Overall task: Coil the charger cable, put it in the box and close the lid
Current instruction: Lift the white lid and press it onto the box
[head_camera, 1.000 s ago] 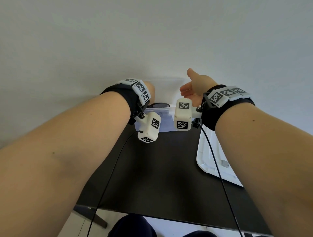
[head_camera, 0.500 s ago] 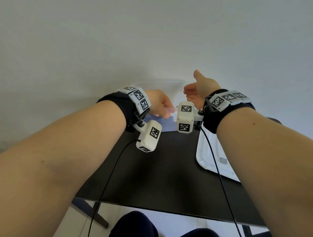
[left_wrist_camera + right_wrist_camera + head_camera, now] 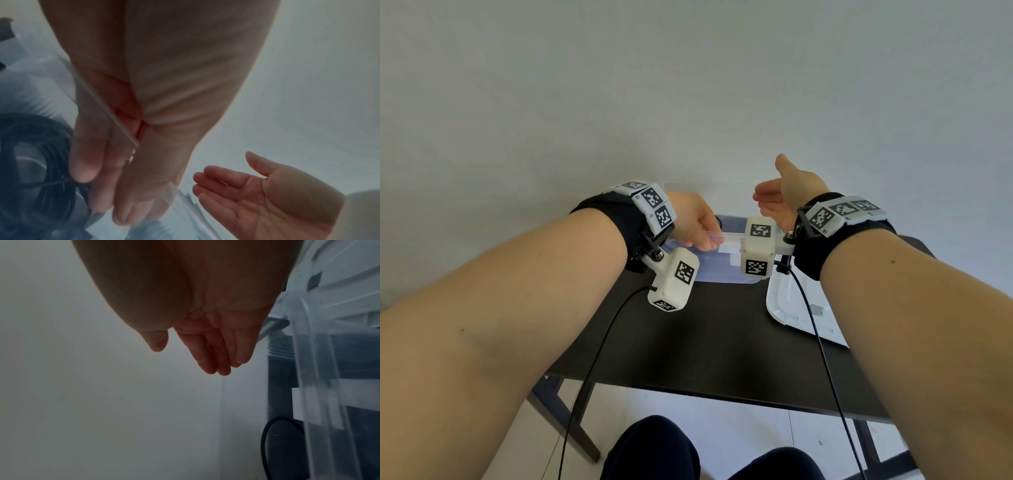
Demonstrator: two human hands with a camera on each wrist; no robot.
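Left hand (image 3: 693, 224) pinches the clear box (image 3: 722, 270) rim — light, slick plastic; coiled cable (image 3: 30, 162) inside. Right hand (image 3: 780, 202) open, empty.

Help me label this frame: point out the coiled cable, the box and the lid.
coiled black cable (image 3: 35, 162), left wrist view, on its loops.
clear plastic box (image 3: 722, 270), head view, on its near wall.
white lid (image 3: 784, 301), head view, on its flat top.

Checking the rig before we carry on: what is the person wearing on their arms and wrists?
Both forearms are bare, with no sleeves. Each wrist carries a black band: left band, right band. On each band sit white tiles printed with black-and-white square markers. A white boxy camera block hangs under each wrist, left, right, also marked, each trailing a thin black cable.
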